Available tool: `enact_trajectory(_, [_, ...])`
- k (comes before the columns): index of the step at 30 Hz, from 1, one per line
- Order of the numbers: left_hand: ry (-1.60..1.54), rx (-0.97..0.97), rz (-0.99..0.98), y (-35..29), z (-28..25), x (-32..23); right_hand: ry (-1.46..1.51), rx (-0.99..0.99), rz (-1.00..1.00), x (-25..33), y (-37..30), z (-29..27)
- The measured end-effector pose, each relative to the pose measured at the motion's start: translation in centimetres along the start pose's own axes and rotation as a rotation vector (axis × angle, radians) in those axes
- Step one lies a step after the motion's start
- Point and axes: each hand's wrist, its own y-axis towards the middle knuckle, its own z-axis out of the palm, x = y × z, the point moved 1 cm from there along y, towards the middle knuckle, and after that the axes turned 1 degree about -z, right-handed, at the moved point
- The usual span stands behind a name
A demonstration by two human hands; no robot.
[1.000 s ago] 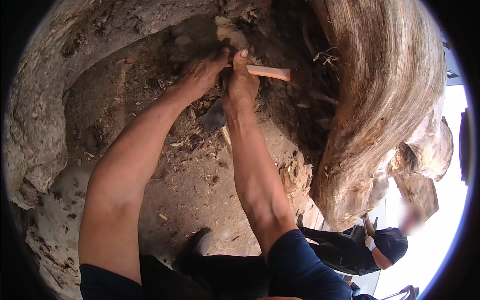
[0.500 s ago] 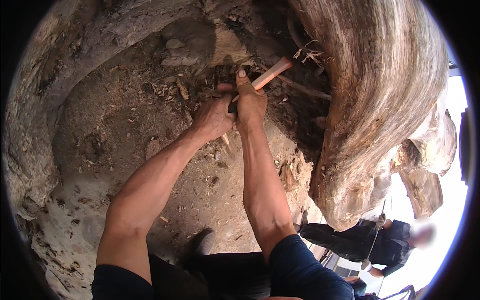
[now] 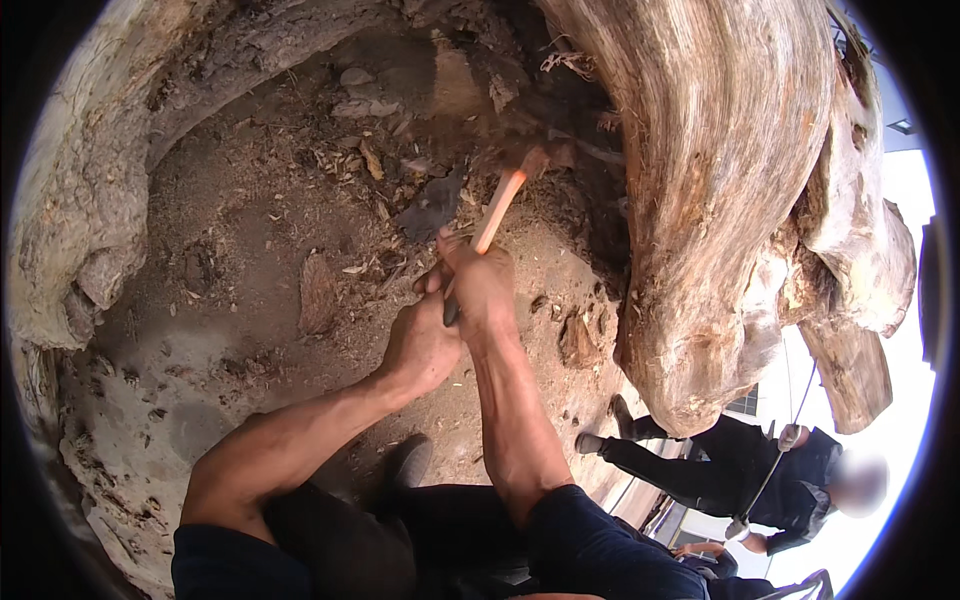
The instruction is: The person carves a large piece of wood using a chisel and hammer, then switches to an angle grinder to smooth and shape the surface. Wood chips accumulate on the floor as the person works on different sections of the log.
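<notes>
My right hand is closed around the pale wooden handle of a long tool, its thumb pointing forward. Toward the far right the handle turns orange, and whatever sits at that end is smeared by motion, so its kind is unclear. My left hand is closed right beside and partly behind the right one. A dark grip end shows between the two hands. Below the tool's far end lies brown soil with wood chips; a dark grey flat patch is near my fingertips.
A thick weathered trunk curves down on the right, and another gnarled one stands on the left. A bark piece lies on the ground. At lower right a person in dark clothes holds a long thin rod.
Both hands have come back nearer to me with the tool. Its handle now points more steeply away, and its far end is blurred. The view has shifted slightly.
</notes>
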Motion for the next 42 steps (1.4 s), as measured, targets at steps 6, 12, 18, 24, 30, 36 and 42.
enact_trajectory(6, [0.253, -0.053, 0.110, -1.6, -1.5, 8.0, 0.120, -0.027, -0.024, -8.8, -0.4, 2.6])
enact_trajectory(12, [0.489, -0.137, 0.387, 6.7, -4.3, 1.1, 0.607, 0.146, -0.317, -1.8, 5.4, 1.9])
enact_trajectory(18, [0.857, -0.287, 0.532, 11.2, -10.5, -6.5, 0.863, 0.225, -0.423, 4.8, 9.9, 5.0])
enact_trajectory(24, [0.901, -0.404, 0.548, 11.9, -12.8, -7.0, 0.804, 0.149, -0.367, 7.0, 12.2, 7.5])
enact_trajectory(30, [0.181, -0.238, 0.065, 4.3, -5.3, 0.3, 0.111, 0.238, -0.073, 1.7, 5.3, 6.2])
enact_trajectory(36, [0.482, -0.211, 0.104, 1.0, -6.3, 8.1, 0.381, 0.212, -0.023, -6.3, 3.0, 8.0])
enact_trajectory(42, [0.562, -0.258, 0.457, 6.8, -8.1, -0.6, 0.596, 0.137, -0.319, 1.2, 5.5, 5.3])
